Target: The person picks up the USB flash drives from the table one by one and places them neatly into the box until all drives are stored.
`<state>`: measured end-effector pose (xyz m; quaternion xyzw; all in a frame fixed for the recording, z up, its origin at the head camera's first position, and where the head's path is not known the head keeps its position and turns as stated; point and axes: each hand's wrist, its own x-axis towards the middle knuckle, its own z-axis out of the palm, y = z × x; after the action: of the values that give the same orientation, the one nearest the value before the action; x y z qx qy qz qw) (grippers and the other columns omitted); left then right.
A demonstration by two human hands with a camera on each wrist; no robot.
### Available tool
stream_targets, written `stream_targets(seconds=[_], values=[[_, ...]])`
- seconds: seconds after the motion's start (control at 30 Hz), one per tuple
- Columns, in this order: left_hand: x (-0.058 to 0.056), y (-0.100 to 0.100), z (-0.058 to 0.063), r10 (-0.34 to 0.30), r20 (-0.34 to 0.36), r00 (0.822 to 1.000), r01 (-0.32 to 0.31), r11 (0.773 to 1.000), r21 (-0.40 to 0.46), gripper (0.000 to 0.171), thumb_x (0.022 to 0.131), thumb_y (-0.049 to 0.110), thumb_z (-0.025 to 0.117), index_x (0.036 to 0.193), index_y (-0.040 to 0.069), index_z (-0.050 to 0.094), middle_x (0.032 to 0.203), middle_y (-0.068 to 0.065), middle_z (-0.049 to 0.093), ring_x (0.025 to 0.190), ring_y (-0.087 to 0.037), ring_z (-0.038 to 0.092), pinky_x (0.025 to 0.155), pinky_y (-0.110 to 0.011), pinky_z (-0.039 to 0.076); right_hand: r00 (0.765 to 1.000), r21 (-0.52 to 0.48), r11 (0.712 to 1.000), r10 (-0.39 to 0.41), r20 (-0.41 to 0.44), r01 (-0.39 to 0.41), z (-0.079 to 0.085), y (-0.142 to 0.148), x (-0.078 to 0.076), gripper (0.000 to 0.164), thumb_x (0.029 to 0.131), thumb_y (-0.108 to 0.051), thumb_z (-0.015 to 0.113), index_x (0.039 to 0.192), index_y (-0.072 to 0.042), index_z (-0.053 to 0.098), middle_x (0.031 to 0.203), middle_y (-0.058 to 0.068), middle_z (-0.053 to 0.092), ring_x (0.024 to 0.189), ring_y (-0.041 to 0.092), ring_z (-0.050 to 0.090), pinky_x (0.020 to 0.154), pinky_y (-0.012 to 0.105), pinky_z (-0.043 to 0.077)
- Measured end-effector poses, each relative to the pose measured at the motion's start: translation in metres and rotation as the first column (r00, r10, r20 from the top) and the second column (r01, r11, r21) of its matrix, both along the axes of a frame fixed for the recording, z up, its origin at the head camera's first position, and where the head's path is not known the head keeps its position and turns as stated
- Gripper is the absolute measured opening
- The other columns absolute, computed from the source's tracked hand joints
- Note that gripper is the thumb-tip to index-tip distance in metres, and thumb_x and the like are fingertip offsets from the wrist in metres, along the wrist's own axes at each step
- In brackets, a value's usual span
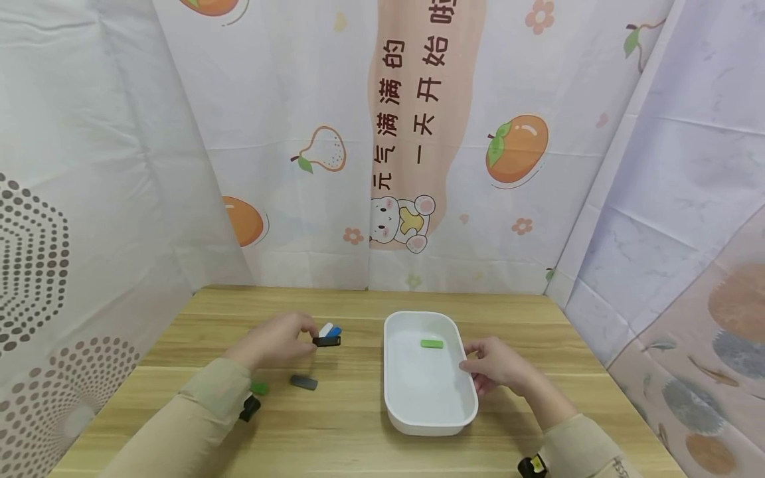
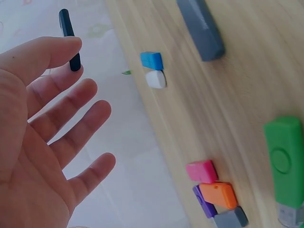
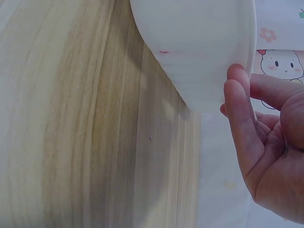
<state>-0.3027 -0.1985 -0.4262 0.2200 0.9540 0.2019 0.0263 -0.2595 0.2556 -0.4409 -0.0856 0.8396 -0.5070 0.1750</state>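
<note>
My left hand (image 1: 276,342) pinches a slim black USB stick (image 1: 327,341) between thumb and index finger, held above the table; the other fingers are spread in the left wrist view. Beyond it lie a white USB stick (image 1: 325,329) and a blue one (image 1: 335,331), side by side. Nearer to me are a dark grey stick (image 1: 304,382) and a green one (image 1: 259,388), partly hidden by the sleeve. My right hand (image 1: 501,366) grips the right rim of a white rectangular tub (image 1: 427,392), thumb over the edge and fingers outside. Inside the tub lies a light green stick (image 1: 432,344).
Pink (image 2: 201,171), orange (image 2: 218,194), purple (image 2: 204,202) and grey (image 2: 231,217) sticks lie clustered on the wooden table (image 1: 335,438), hidden by the left arm in the head view. Printed curtains (image 1: 287,219) hang around the table's back and sides.
</note>
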Motion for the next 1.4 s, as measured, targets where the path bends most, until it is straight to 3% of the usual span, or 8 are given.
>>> stream_targets(seconds=[0.4, 0.63, 0.8, 1.4], values=[[-0.006, 0.017, 0.013, -0.042, -0.019, 0.999, 0.043, 0.997, 0.062, 0.012, 0.087, 0.024, 0.079, 0.099, 0.023, 0.074, 0.111, 0.008, 0.068, 0.109, -0.023, 0.063, 0.090, -0.044, 0.052, 1.000, 0.003, 1.000, -0.001, 0.002, 0.001, -0.002, 0.001, -0.002, 0.042, 0.095, -0.008, 0.069, 0.129, 0.012, 0.057, 0.072, 0.013, 0.065, 0.053, 0.018, 0.065, 0.054, 0.039, 0.059], [-0.007, 0.031, 0.021, -0.073, -0.079, 0.994, 0.074, 0.997, 0.011, 0.009, 0.089, 0.028, 0.078, 0.097, 0.027, 0.074, 0.113, 0.008, 0.069, 0.110, -0.020, 0.063, 0.091, -0.041, 0.052, 1.000, -0.001, 1.000, 0.001, -0.002, -0.001, -0.001, 0.001, -0.001, 0.042, 0.095, -0.008, 0.070, 0.129, 0.012, 0.057, 0.072, 0.013, 0.064, 0.053, 0.018, 0.065, 0.054, 0.040, 0.059], [-0.007, 0.039, 0.024, -0.077, -0.085, 0.993, 0.076, 0.997, -0.006, 0.010, 0.090, 0.031, 0.077, 0.098, 0.026, 0.074, 0.113, 0.008, 0.068, 0.106, -0.019, 0.064, 0.089, -0.041, 0.052, 1.000, 0.002, 1.000, -0.004, 0.001, 0.004, -0.001, 0.001, -0.001, 0.042, 0.095, -0.008, 0.070, 0.130, 0.011, 0.057, 0.072, 0.013, 0.064, 0.054, 0.018, 0.065, 0.054, 0.040, 0.059], [-0.010, 0.072, 0.034, -0.142, -0.144, 0.979, 0.150, 0.988, 0.046, 0.010, 0.087, 0.029, 0.080, 0.093, 0.023, 0.075, 0.109, 0.006, 0.069, 0.105, -0.016, 0.064, 0.093, -0.040, 0.052, 1.000, 0.009, 1.000, -0.005, -0.001, 0.005, 0.000, 0.001, 0.000, 0.042, 0.095, -0.008, 0.070, 0.130, 0.012, 0.057, 0.072, 0.014, 0.064, 0.054, 0.018, 0.066, 0.054, 0.039, 0.059]])
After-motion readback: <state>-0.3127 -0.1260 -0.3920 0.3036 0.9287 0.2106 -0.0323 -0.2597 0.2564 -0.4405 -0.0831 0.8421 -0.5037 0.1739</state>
